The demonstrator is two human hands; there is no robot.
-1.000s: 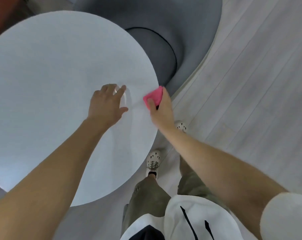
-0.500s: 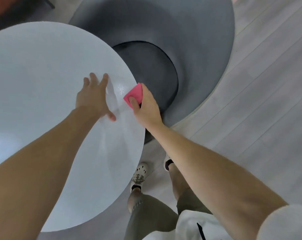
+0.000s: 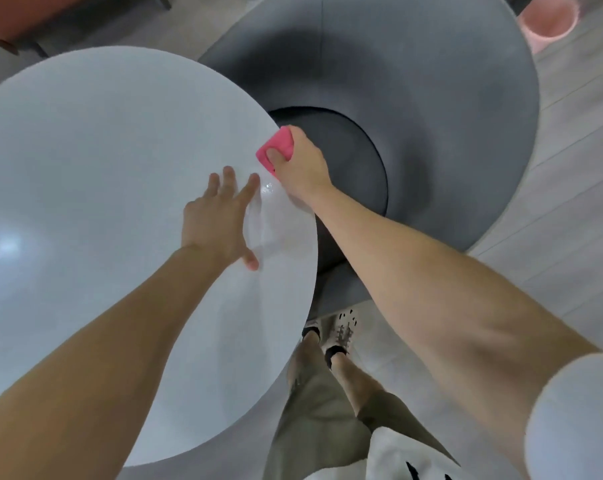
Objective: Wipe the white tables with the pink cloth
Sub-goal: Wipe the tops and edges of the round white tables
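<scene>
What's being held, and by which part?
Right hand pinches the pink cloth, thumb on top, at its right side. Left hand holds nothing, flat on the white table.

One table [image 3: 96,174]; one cloth [image 3: 280,144]; one chair [image 3: 442,91]

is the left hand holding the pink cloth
No, the right hand grips the pink cloth at the edge of the white table; the left hand rests flat on it, fingers spread.
</scene>
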